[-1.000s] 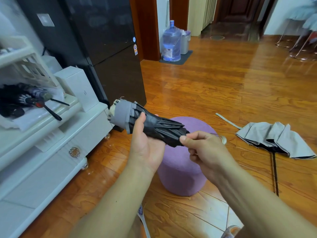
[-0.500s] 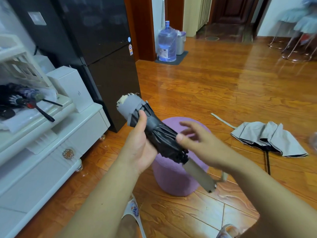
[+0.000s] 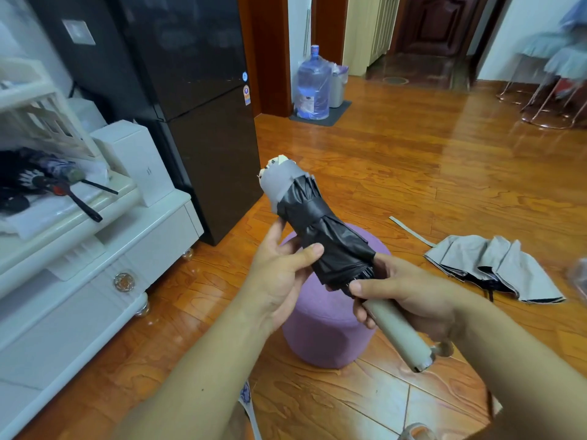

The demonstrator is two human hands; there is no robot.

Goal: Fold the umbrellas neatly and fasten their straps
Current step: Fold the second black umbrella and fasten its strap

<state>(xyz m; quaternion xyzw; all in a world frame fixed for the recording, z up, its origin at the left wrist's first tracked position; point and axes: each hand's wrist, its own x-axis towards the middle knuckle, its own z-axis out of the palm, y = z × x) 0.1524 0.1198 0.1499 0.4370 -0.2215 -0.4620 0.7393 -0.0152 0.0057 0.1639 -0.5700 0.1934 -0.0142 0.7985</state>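
Head view. Folded black umbrella (image 3: 320, 230) held in the air above a purple stool (image 3: 324, 328), tilted, its grey-capped tip pointing far-left and its beige handle (image 3: 397, 331) pointing near-right. Left hand (image 3: 279, 274) cups the canopy from the left: thumb presses on the black fabric, index finger lies straight up along the bundle, remaining fingers behind it, position not readable. Right hand (image 3: 409, 296) grips where canopy meets handle; thumb lies across the top, fingers curl round underneath.

Second umbrella (image 3: 495, 271), grey, lies partly collapsed and loose on the wooden floor (image 3: 397, 173), right of the stool, well apart from the hands. More dark umbrellas (image 3: 41, 182) rest on the white cabinet (image 3: 104, 258) at left. A black fridge (image 3: 190, 100) stands beyond the cabinet; a water bottle (image 3: 313, 87) stands far behind it.
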